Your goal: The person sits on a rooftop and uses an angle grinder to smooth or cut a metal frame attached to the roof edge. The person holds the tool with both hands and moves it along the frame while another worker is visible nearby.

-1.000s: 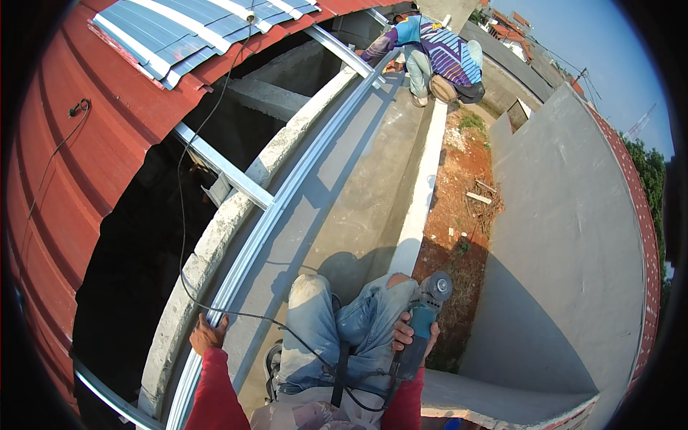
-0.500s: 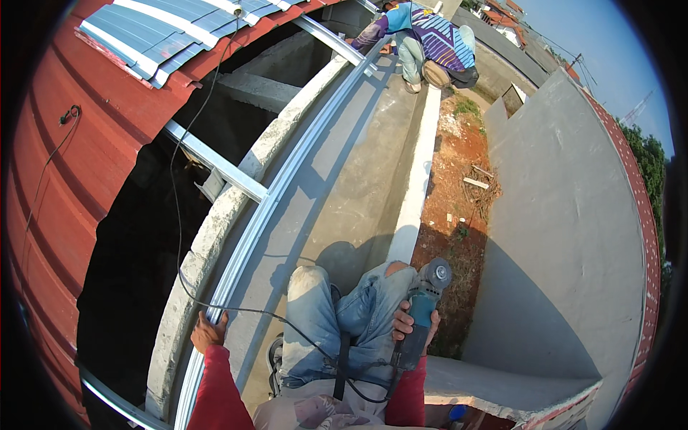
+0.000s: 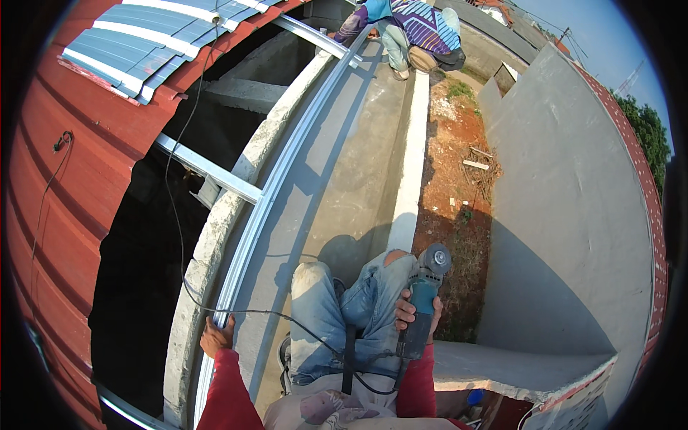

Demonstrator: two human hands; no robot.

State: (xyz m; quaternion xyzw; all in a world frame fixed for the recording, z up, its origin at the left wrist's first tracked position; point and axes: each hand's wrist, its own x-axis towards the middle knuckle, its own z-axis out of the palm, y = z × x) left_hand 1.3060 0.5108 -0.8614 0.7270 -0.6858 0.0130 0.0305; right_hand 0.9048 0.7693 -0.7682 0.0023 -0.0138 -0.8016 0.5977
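My left hand (image 3: pixel 216 335) rests on a long shiny metal channel (image 3: pixel 247 240), its fingers curled over the edge. In my right hand (image 3: pixel 405 313) is a teal and dark angle grinder (image 3: pixel 424 295), held by its body over my right thigh. The grinder's disc end (image 3: pixel 436 259) points away from me, apart from the metal. From its rear a black cord (image 3: pixel 312 326) crosses my lap, passes over the channel just beyond my left hand, and runs up toward the roof. Whether the disc spins cannot be told.
Another person (image 3: pixel 412 32) crouches at the channel's far end. On the left are a red metal roof (image 3: pixel 79 208), blue sheets (image 3: pixel 154 43) and a dark opening crossed by a metal crosspiece (image 3: pixel 208 170). A low white ledge (image 3: pixel 410 179) drops to reddish ground (image 3: pixel 455 193); a grey wall (image 3: pixel 566 215) rises beyond.
The whole view has shifted slightly as my head moved. Both hands keep their holds, on the channel and on the grinder. The far person remains crouched.
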